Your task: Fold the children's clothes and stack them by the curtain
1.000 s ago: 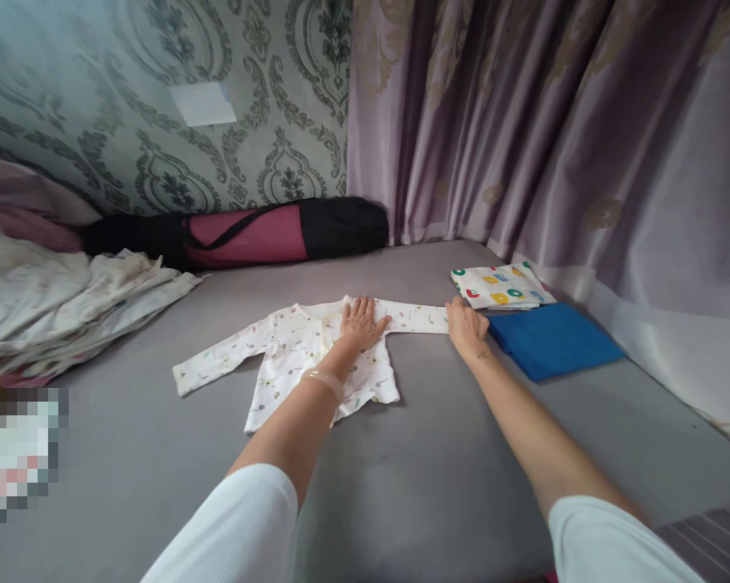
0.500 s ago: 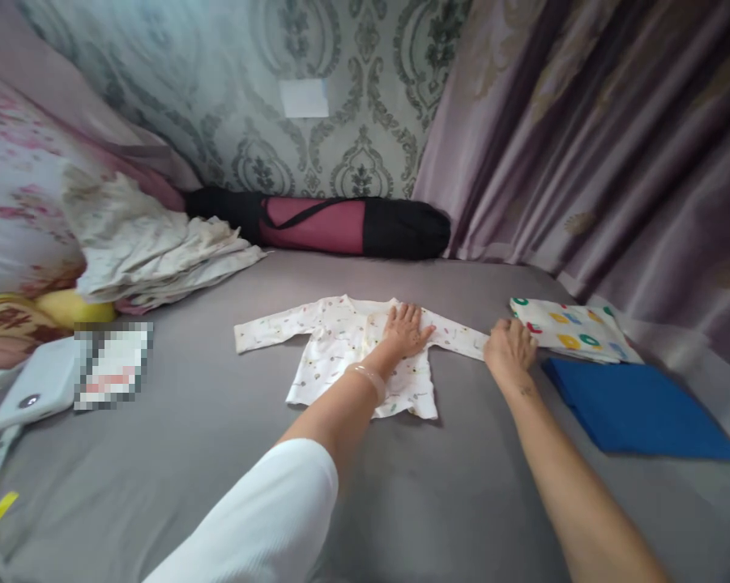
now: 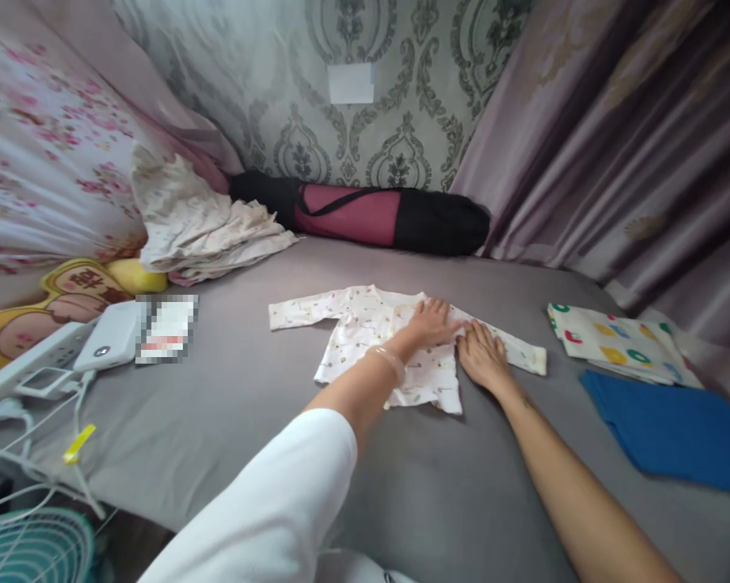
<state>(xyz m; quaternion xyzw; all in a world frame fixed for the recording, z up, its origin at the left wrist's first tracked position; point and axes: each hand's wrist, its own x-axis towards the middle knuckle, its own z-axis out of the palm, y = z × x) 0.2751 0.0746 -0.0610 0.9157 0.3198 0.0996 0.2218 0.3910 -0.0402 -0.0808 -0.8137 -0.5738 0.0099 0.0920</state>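
A small white baby shirt [image 3: 365,332] with a scattered print lies spread flat on the grey bed sheet [image 3: 231,389], both sleeves stretched outward. My left hand [image 3: 431,321] rests flat on its chest near the right shoulder, fingers extended, and my forearm covers part of the lower front. Close beside it, my right hand [image 3: 483,354] lies palm down where the right sleeve meets the body, its fingers stretched out over the fabric. Neither hand grips anything.
To the right are a folded letter-print cloth [image 3: 620,344] and a folded blue cloth [image 3: 674,429]. A black and maroon long bag [image 3: 352,214] lies along the wall. Left are crumpled pale cloths [image 3: 207,223], a white power bank [image 3: 113,336], cables and a teal fan [image 3: 30,551].
My right hand has left the sleeve's cuff and moved left to the sleeve's inner end, its fingers now flat. My left hand stays on the shirt. The view has shifted left.
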